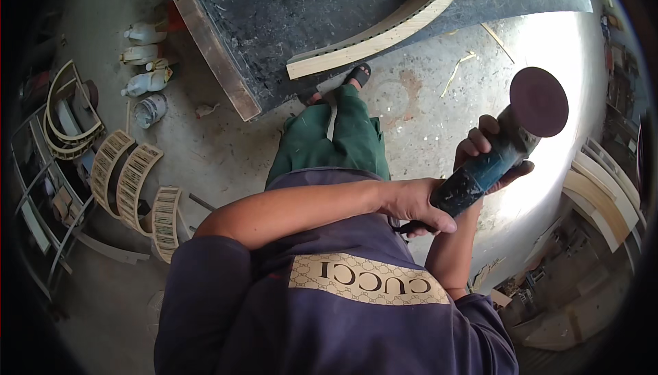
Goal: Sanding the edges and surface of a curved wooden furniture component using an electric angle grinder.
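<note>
I hold a blue and black angle sander [480, 176] in front of my waist, to my right, above the concrete floor. Its round dark red sanding disc [539, 101] points up and away from me. My left hand [415, 205] reaches across my body and grips the rear of the tool's handle. My right hand [482, 147] wraps around the body just behind the disc. A curved, light wooden strip [397, 27] lies on the dark workbench [301, 11] ahead of me, apart from the tool.
Several curved slotted wooden pieces [133, 177] lean on the floor at left beside a metal rack [41, 190]. Plastic bottles [145, 56] stand by the bench's left corner. Stacked wooden parts [603, 193] lie at right. My sandalled feet [358, 73] are near the bench edge.
</note>
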### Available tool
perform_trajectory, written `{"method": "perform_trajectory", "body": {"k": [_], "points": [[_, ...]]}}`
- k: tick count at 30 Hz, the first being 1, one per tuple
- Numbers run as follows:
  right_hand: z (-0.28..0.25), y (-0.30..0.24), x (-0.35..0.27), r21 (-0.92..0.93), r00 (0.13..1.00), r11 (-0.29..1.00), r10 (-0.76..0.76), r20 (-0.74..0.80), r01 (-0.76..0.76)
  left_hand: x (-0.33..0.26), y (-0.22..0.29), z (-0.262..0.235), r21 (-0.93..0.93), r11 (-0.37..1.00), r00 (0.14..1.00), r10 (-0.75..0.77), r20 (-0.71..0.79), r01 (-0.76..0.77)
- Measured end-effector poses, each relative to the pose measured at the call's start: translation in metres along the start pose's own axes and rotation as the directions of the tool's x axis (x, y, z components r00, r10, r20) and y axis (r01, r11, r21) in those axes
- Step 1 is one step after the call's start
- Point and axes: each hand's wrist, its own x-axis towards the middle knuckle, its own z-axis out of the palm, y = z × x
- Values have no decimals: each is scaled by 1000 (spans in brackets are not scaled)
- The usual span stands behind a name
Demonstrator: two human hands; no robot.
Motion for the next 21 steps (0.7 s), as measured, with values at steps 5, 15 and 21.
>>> {"method": "perform_trajectory", "body": {"k": [5,15,21], "points": [[-13,11,12,385,975,902,134,176,-193,-10,3,-14,61,994,995,-87,-57,90],[11,22,1,-847,932,402,53,-358,-348,-170,-17,-158,797,471,267,769,-581,379],[24,84,-15,-988,986,65,95,-136,-143,-208,22,-213,766,131,94,966,-242,629]]}}
